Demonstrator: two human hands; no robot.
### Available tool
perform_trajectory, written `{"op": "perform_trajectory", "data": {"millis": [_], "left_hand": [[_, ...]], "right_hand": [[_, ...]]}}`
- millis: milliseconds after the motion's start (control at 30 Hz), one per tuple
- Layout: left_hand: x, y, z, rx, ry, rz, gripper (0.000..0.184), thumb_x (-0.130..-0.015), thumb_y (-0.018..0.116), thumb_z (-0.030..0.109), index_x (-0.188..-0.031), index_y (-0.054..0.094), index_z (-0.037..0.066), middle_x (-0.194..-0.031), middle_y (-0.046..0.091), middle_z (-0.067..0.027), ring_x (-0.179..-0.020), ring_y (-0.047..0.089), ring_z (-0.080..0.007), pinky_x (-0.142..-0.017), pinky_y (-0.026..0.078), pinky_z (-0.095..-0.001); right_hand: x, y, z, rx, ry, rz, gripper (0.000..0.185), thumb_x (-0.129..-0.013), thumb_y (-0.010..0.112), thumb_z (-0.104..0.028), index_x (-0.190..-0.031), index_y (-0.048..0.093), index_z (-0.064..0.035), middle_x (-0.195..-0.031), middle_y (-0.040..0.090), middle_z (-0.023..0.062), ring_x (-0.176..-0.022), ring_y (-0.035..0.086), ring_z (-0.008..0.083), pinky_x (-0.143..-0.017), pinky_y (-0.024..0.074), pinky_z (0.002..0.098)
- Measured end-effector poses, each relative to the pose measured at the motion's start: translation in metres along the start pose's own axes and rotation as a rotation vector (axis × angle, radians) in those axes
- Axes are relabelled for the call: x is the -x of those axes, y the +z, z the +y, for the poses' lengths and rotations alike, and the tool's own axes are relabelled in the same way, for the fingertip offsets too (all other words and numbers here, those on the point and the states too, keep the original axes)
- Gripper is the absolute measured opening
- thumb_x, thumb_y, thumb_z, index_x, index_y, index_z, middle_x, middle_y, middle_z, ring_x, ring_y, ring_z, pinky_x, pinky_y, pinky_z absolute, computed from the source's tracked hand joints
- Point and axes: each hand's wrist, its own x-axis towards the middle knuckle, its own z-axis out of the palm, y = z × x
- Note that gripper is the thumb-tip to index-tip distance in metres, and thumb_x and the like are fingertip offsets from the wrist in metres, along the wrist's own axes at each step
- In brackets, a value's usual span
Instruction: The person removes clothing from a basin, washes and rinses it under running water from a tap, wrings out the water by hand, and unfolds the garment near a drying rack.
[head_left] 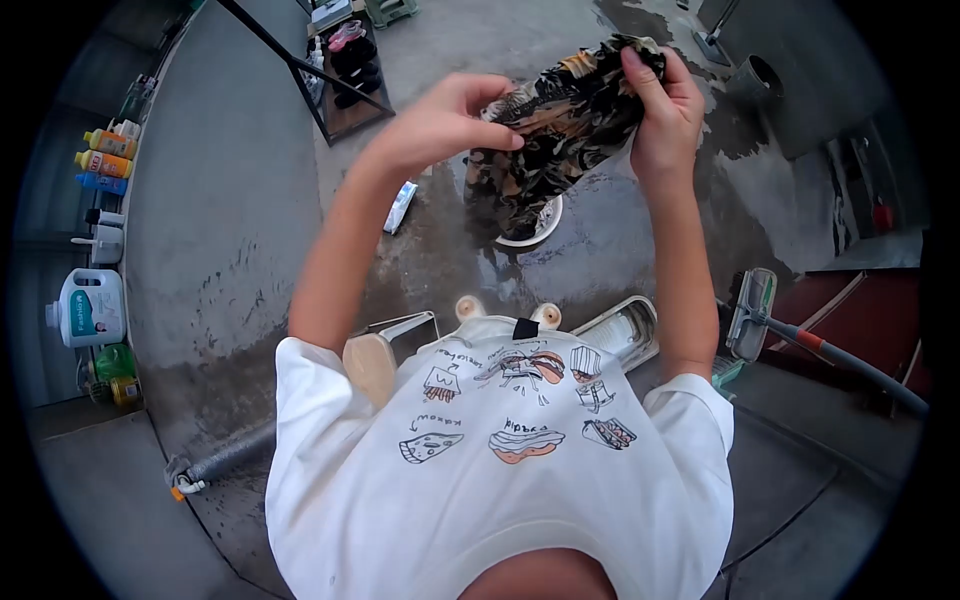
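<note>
A dark garment with a black, brown and tan leafy pattern hangs stretched between my hands; its exact kind does not show. My left hand grips its left edge, thumb across the front and fingers partly behind the fabric. At the gathered upper right corner, my right hand pinches the cloth between thumb and fingers. Below the garment, a round white basin stands on the wet floor, partly covered from view by the cloth. A small white and blue packet lies left of the basin.
Bottles, including a large white detergent jug, line the left wall. A shoe rack stands at the far left. On the right are a squeegee brush and a dark bucket. A grey pipe lies at lower left.
</note>
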Motion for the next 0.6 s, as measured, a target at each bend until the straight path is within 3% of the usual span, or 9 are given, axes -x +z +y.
{"op": "perform_trajectory", "data": {"millis": [33, 100, 133, 200, 333, 400, 467, 533, 600], "left_hand": [[0.004, -0.014, -0.006, 0.001, 0.006, 0.014, 0.020, -0.064, 0.063, 0.006, -0.081, 0.055, 0.000, -0.071, 0.056, 0.0004, -0.064, 0.049, -0.0050, -0.060, 0.040, -0.0205], [0.009, -0.042, -0.028, -0.644, -0.030, 0.319, 0.019, -0.064, 0.061, 0.008, -0.080, 0.054, 0.003, -0.062, 0.054, -0.0032, -0.054, 0.048, -0.0100, -0.052, 0.038, -0.0238], [0.011, -0.049, -0.037, -0.936, 0.073, 0.590, 0.017, -0.061, 0.055, 0.007, -0.078, 0.053, 0.005, -0.064, 0.055, -0.0123, -0.059, 0.054, -0.0276, -0.052, 0.041, -0.0320], [0.018, -0.065, -0.045, -1.120, 0.184, 0.856, 0.013, -0.060, 0.054, 0.006, -0.072, 0.049, 0.006, -0.068, 0.056, -0.0095, -0.065, 0.054, -0.0317, -0.053, 0.041, -0.0386], [0.024, -0.085, -0.082, -1.142, 0.160, 0.886, 0.014, -0.061, 0.054, 0.006, -0.073, 0.048, 0.007, -0.073, 0.053, -0.0092, -0.066, 0.054, -0.0306, -0.054, 0.042, -0.0402], [0.032, -0.087, -0.123, -1.096, -0.044, 0.793, 0.018, -0.060, 0.055, 0.006, -0.077, 0.049, 0.007, -0.076, 0.054, -0.0110, -0.067, 0.053, -0.0317, -0.056, 0.042, -0.0388], [0.041, -0.089, -0.158, -0.954, -0.227, 0.719, 0.018, -0.062, 0.056, 0.006, -0.079, 0.050, 0.007, -0.078, 0.055, -0.0095, -0.068, 0.055, -0.0287, -0.055, 0.043, -0.0365], [0.039, -0.087, -0.156, -0.811, -0.397, 0.623, 0.019, -0.063, 0.056, 0.006, -0.081, 0.051, 0.008, -0.079, 0.056, -0.0080, -0.069, 0.056, -0.0257, -0.055, 0.043, -0.0342], [0.034, -0.086, -0.130, 0.054, -0.503, 0.641, 0.019, -0.065, 0.058, 0.006, -0.083, 0.051, 0.008, -0.083, 0.056, -0.0042, -0.073, 0.055, -0.0167, -0.055, 0.042, -0.0301]], "right_hand": [[-0.004, 0.012, 0.000, -0.003, 0.000, -0.007, 0.009, -0.076, 0.057, -0.010, -0.075, 0.056, -0.0005, -0.066, 0.053, -0.0036, -0.059, 0.044, 0.0018, -0.053, 0.0346, 0.0166], [-0.014, 0.021, 0.010, 0.012, 0.044, -0.028, 0.006, -0.076, 0.055, -0.006, -0.077, 0.056, -0.0002, -0.069, 0.055, -0.0019, -0.061, 0.047, 0.0032, -0.056, 0.0363, 0.0170], [-0.017, 0.027, 0.014, 0.029, 0.093, -0.034, 0.006, -0.075, 0.053, -0.003, -0.078, 0.056, 0.0001, -0.072, 0.056, -0.0003, -0.064, 0.049, 0.0047, -0.059, 0.0381, 0.0173], [-0.019, 0.041, 0.018, 0.046, 0.084, 0.006, 0.011, -0.071, 0.053, -0.008, -0.065, 0.055, 0.0009, -0.060, 0.050, -0.0046, -0.054, 0.040, 0.0020, -0.049, 0.0313, 0.0175], [-0.036, 0.033, 0.027, 0.173, 0.003, 0.163, 0.013, -0.070, 0.051, -0.008, -0.062, 0.053, 0.0016, -0.054, 0.044, -0.0055, -0.049, 0.033, 0.0024, -0.044, 0.0253, 0.0196], [-0.053, 0.015, 0.025, 0.165, -0.049, 0.228, 0.014, -0.070, 0.050, -0.008, -0.062, 0.052, 0.0028, -0.054, 0.044, -0.0051, -0.049, 0.033, 0.0032, -0.045, 0.0269, 0.0204], [-0.067, -0.009, 0.017, 0.440, -0.150, 0.175, 0.014, -0.071, 0.050, -0.009, -0.064, 0.053, 0.0034, -0.055, 0.043, -0.0050, -0.051, 0.035, 0.0031, -0.047, 0.0299, 0.0203], [-0.062, -0.005, -0.004, 0.581, -0.176, 0.176, 0.012, -0.072, 0.050, -0.009, -0.070, 0.054, 0.0018, -0.054, 0.049, 0.0000, -0.050, 0.044, 0.0093, -0.049, 0.0362, 0.0235], [-0.061, -0.008, -0.019, 1.243, -0.686, -0.045, 0.009, -0.071, 0.052, -0.009, -0.075, 0.054, -0.0012, -0.061, 0.056, 0.0073, -0.053, 0.053, 0.0227, -0.054, 0.0416, 0.0288]]}}
